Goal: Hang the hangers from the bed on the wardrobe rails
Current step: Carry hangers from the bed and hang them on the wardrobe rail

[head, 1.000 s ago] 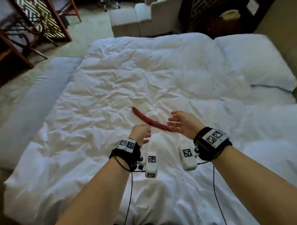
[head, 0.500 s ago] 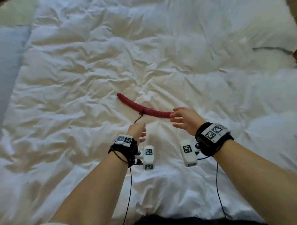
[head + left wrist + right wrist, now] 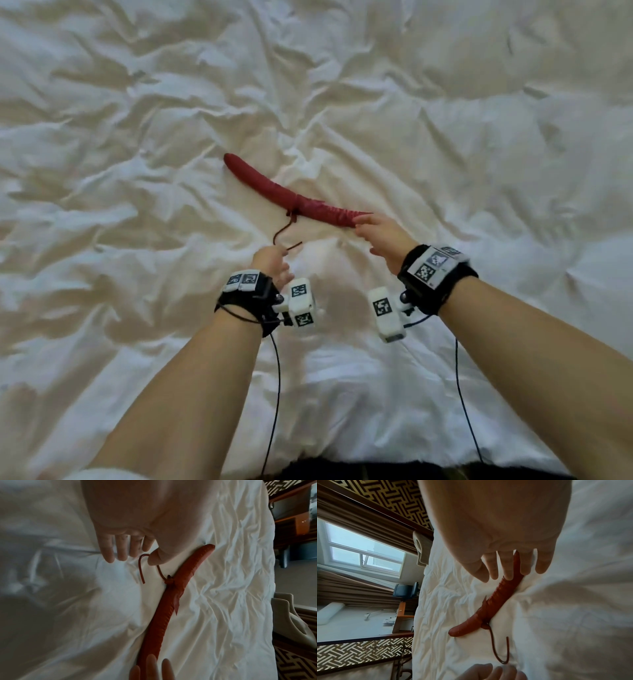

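The bed [image 3: 144,144] fills my view, its white cover rumpled and soft, so anything on it sinks a little into the folds. One red hanger [image 3: 274,186] lies across the middle of it, padded and wrapped in fabric; I judge it light and fairly stiff in the bar, with enough grip in the ribbed cloth not to slip. My right hand [image 3: 383,236] reaches its near end with fingers loosely spread, touching it but not closed round it. My left hand [image 3: 270,262] is open too, thumb against the thin wire hook [image 3: 284,233], nothing gripped. The hook looks bendy and snaggy, so I would rather lift by the bar near its middle knot
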Action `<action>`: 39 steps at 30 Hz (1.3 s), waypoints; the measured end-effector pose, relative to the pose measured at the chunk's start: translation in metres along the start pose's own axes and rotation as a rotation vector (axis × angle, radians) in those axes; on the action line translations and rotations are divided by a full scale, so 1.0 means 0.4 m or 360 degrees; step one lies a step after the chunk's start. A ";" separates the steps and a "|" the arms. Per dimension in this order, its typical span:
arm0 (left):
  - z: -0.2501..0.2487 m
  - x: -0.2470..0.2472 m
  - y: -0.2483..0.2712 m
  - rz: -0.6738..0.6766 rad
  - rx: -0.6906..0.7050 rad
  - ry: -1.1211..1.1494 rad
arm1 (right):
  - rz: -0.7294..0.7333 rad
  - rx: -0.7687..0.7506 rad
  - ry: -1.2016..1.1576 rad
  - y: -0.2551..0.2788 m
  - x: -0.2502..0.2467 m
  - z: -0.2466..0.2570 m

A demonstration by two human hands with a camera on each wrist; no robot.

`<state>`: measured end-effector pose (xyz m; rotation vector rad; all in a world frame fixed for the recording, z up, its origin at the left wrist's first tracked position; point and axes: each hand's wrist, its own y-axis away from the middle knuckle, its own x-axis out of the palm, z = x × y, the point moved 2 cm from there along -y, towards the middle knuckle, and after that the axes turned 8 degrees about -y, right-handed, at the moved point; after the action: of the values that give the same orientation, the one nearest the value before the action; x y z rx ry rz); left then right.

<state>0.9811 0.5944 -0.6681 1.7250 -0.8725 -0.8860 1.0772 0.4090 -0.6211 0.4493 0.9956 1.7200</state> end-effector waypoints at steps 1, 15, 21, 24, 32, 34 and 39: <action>-0.003 0.004 -0.011 -0.0010 0.0008 -0.0012 | -0.0004 0.0008 0.0002 -0.009 0.001 -0.007; -0.035 0.032 -0.036 -0.0126 0.0045 0.0273 | 0.0047 0.0016 0.0040 -0.022 0.004 -0.024; -0.077 0.024 0.034 -0.0043 0.0221 0.0304 | 0.0067 -0.0048 0.0042 0.023 -0.007 0.019; -0.103 0.015 0.082 -0.0015 0.0306 0.0315 | 0.0094 -0.0051 0.0066 0.060 -0.010 0.045; -0.156 -0.022 0.223 -0.0097 0.0512 0.0234 | 0.0072 -0.0164 -0.0002 0.171 -0.028 0.126; -0.164 -0.028 0.252 -0.0106 0.0554 0.0197 | 0.0091 -0.0187 -0.0010 0.195 -0.032 0.138; -0.172 -0.042 0.329 -0.0129 0.0730 0.0034 | 0.0119 -0.0208 -0.0022 0.249 -0.043 0.151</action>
<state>1.0122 0.6029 -0.5221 2.1717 -1.0561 -0.7556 1.0671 0.4073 -0.5039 0.4174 0.8595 1.8341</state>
